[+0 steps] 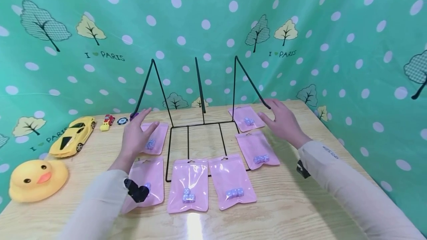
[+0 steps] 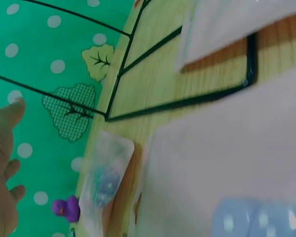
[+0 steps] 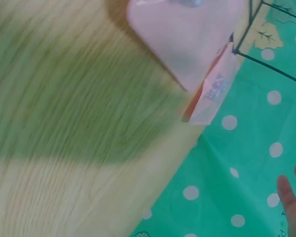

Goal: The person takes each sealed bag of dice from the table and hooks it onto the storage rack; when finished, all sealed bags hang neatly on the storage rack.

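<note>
A black wire rack (image 1: 202, 124) with upward-bent prongs stands at mid-table. Near its left prong tip, my left hand (image 1: 133, 136) is raised with fingers extended and thumb apart, above a pink zip bag (image 1: 161, 132). By the right prong tip is my right hand (image 1: 283, 121), fingers extended; whether either hand touches a prong I cannot tell. Several more pink bags, each showing blue dotted dice, lie around and partly over the base: front left (image 1: 155, 169), front middle (image 1: 188, 175), front right (image 1: 228, 173), right (image 1: 255, 143) and rear right (image 1: 245, 112).
On the left are a yellow duck (image 1: 33, 184), a yellow toy car (image 1: 73, 136), a small red-and-yellow toy (image 1: 106, 122) and a round chip (image 1: 122, 121). A small purple duck (image 2: 68, 208) appears in the left wrist view. Green dotted cloth (image 1: 207, 40) walls the back and right.
</note>
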Action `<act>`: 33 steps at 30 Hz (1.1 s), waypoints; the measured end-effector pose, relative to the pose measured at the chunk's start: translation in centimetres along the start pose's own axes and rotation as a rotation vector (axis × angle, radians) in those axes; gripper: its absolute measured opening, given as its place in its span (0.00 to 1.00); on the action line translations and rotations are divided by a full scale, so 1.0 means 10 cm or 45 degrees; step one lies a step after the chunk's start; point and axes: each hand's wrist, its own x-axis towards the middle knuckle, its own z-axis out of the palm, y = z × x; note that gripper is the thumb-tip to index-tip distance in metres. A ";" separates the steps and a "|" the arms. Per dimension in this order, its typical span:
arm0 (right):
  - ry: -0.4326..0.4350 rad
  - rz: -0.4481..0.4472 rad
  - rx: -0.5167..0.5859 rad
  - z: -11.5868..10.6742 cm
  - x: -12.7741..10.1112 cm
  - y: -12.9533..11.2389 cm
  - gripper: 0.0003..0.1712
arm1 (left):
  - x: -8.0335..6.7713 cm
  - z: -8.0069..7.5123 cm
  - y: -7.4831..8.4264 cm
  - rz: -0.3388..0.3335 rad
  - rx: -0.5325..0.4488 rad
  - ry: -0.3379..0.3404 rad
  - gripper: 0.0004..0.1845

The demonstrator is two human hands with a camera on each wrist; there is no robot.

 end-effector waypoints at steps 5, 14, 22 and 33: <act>0.033 0.136 0.263 0.02 0.09 0.00 0.32 | 0.09 0.09 0.07 -0.098 -0.168 0.053 0.32; -0.009 0.360 0.625 0.05 0.31 0.04 0.26 | 0.28 0.23 0.22 -0.195 -0.414 0.142 0.29; -0.072 0.434 0.701 0.15 0.42 0.12 0.25 | 0.38 0.33 0.32 -0.225 -0.496 0.198 0.26; -0.194 0.579 0.639 0.27 0.48 0.36 0.27 | 0.49 0.48 0.37 -0.258 -0.555 0.319 0.16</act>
